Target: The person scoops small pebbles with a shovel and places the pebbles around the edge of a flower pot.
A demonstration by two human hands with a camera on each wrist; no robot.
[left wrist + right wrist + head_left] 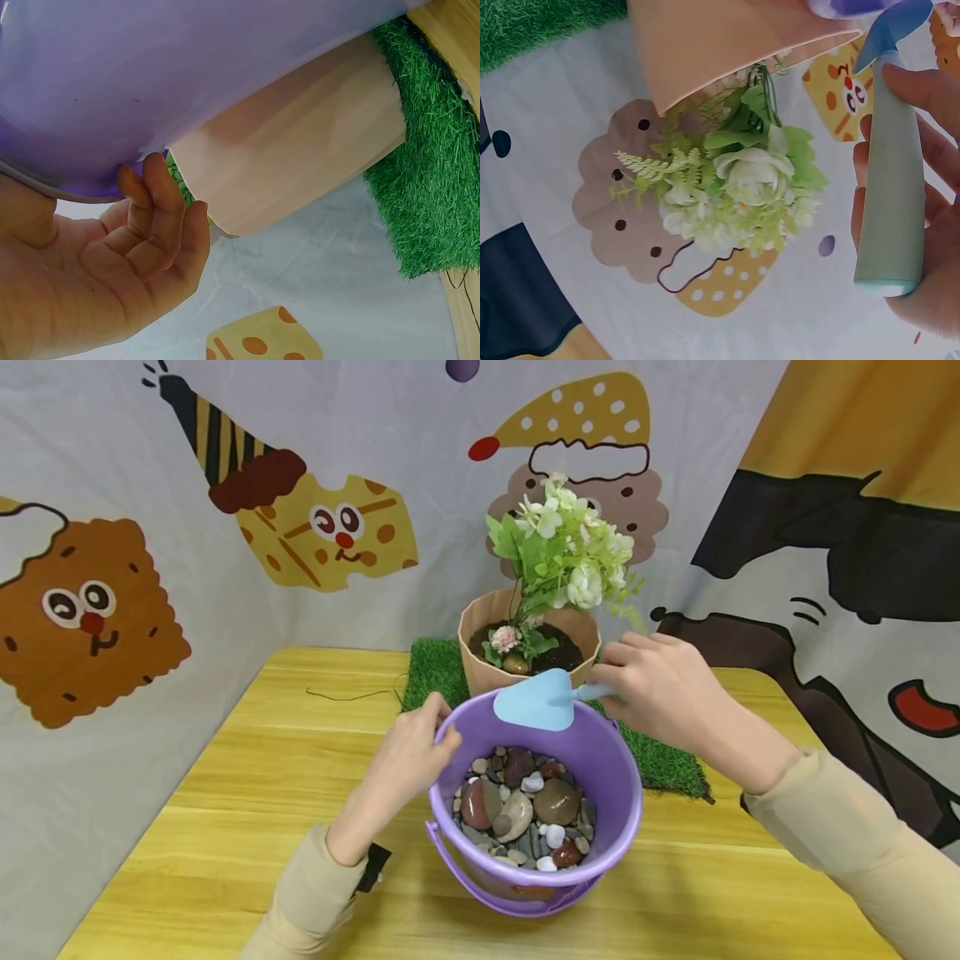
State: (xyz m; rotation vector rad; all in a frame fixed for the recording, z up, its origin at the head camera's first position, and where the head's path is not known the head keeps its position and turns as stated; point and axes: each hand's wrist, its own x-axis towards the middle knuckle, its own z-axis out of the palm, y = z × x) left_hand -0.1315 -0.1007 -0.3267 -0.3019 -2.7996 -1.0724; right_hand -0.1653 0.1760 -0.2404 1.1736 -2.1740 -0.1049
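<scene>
A purple bucket (pixel 617 777) stands on the table, its handle hanging down at the near side. Wet stones (pixel 517 814) of several sizes and colours cover its bottom. My left hand (pixel 397 756) grips the bucket's left rim, thumb over the inside and bent fingers (pixel 166 195) against the outer wall. In my right hand (pixel 663 693) is a small trowel (pixel 534 702) with a light blue blade. The right wrist view shows its pale green handle (pixel 895 195) lying in the curled fingers. The blade overlaps the bucket's far rim in the head view, above the stones.
Behind the bucket, a peach flowerpot (pixel 480 670) holds dark soil, white and pink flowers and a smooth stone. It stands on a green turf mat (pixel 663 760). A thin dark wire (pixel 348 697) lies on the wooden table (pixel 247 793). A cartoon-printed cloth (pixel 420 427) hangs behind.
</scene>
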